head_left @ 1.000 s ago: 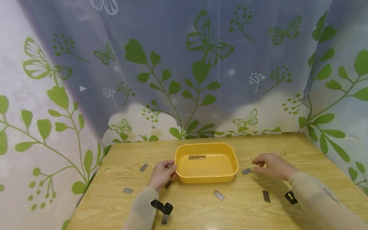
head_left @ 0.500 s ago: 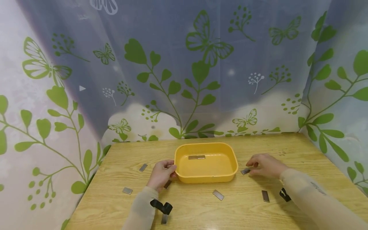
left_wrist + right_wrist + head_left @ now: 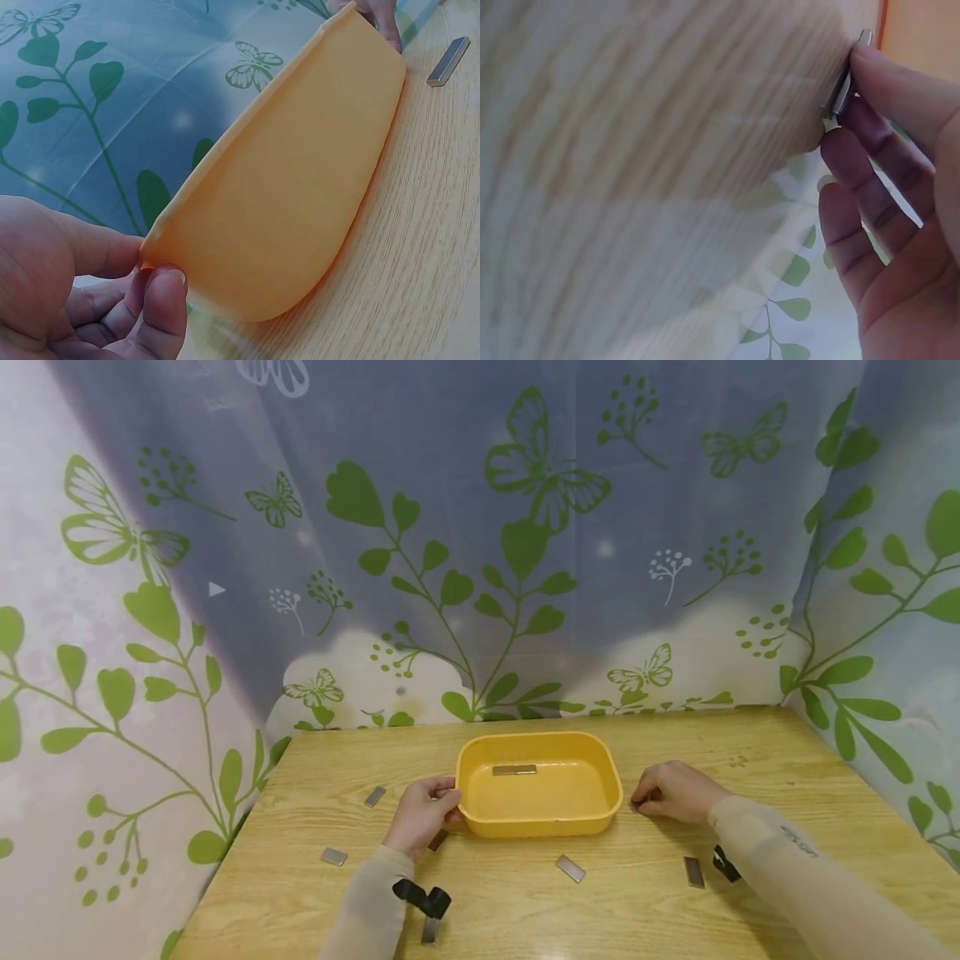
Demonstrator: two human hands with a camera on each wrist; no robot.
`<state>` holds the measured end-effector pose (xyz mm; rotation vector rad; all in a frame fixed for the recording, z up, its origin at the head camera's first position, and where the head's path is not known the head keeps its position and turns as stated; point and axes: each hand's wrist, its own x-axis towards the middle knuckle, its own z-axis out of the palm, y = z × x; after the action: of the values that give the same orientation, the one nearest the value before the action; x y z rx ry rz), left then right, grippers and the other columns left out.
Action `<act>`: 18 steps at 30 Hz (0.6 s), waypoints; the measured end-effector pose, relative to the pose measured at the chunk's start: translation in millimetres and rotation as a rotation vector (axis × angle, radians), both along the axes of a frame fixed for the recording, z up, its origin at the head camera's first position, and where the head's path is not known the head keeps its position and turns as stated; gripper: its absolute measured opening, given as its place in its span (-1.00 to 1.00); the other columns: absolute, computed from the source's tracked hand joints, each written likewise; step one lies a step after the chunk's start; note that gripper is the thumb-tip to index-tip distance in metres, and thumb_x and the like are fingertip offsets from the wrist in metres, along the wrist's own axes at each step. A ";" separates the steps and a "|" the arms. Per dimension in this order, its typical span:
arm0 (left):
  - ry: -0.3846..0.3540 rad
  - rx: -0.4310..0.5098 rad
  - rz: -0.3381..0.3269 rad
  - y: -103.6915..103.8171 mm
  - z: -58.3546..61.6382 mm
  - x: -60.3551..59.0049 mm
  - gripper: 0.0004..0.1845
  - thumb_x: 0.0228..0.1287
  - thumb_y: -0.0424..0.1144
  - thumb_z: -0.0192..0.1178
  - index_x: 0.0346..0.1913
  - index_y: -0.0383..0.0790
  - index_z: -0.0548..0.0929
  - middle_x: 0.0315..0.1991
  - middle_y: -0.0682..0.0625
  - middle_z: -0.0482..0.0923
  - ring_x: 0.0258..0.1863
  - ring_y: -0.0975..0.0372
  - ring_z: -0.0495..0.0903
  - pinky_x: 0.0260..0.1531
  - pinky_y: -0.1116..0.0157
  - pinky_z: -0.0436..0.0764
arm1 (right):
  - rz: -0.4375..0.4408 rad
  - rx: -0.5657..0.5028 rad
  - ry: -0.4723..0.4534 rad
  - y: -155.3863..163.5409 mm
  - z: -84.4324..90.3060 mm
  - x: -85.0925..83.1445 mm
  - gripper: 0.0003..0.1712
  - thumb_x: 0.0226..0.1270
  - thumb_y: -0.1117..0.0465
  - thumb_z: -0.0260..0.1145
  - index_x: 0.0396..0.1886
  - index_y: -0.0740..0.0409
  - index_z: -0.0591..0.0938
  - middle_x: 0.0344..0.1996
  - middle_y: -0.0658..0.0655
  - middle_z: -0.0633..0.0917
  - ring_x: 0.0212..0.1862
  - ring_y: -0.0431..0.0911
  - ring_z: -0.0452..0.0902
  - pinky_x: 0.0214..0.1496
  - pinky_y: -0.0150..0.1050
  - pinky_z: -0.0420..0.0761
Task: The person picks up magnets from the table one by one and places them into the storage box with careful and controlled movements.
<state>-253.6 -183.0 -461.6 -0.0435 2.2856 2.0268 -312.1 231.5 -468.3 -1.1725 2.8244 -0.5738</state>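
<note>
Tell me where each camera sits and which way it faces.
Head: worn on the head, facing forward and down at the yellow tub and table; left grip, right grip and both sleeves show.
Left wrist: worn on that wrist, facing the tub's outer wall; the left grip pinches its rim, part of the right grip shows at top.
Right wrist: worn there, facing the table; the right grip pinches a metal piece.
Shared: head and left wrist both show the left grip on the tub.

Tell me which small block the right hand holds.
The grey block just right of the yellow tray; it alone is pinched by the right hand.
</note>
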 end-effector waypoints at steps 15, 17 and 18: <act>0.012 0.000 -0.014 5.5 26.3 18.0 -0.66 0.39 -0.47 0.05 0.13 -0.65 0.43 -0.24 -0.24 0.48 -0.41 0.19 0.54 -0.24 0.15 0.65 | -0.108 0.029 -0.002 13.7 1.7 5.5 -0.93 0.10 0.15 0.48 -0.37 -0.06 0.79 -0.44 -0.22 0.63 -0.36 -0.27 0.54 -0.29 -0.31 0.59; 0.009 -0.005 -0.013 5.4 25.9 16.9 -0.66 0.39 -0.47 0.05 0.13 -0.65 0.43 -0.24 -0.24 0.48 -0.41 0.19 0.54 -0.23 0.15 0.65 | -0.130 0.027 -0.005 18.0 1.5 6.6 -0.93 0.10 0.15 0.48 -0.37 -0.05 0.79 -0.45 -0.22 0.62 -0.36 -0.27 0.54 -0.29 -0.32 0.59; 0.008 -0.005 -0.013 4.9 24.7 16.1 -0.66 0.39 -0.47 0.05 0.13 -0.64 0.43 -0.24 -0.23 0.47 -0.41 0.19 0.54 -0.23 0.15 0.65 | -0.140 0.024 -0.009 20.2 1.2 6.9 -0.92 0.10 0.16 0.48 -0.37 -0.04 0.79 -0.45 -0.22 0.62 -0.37 -0.27 0.53 -0.30 -0.31 0.59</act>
<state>-237.5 -178.1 -436.9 -0.0210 2.2900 2.0193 -305.2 251.7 -467.1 -0.9720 2.9138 -0.5477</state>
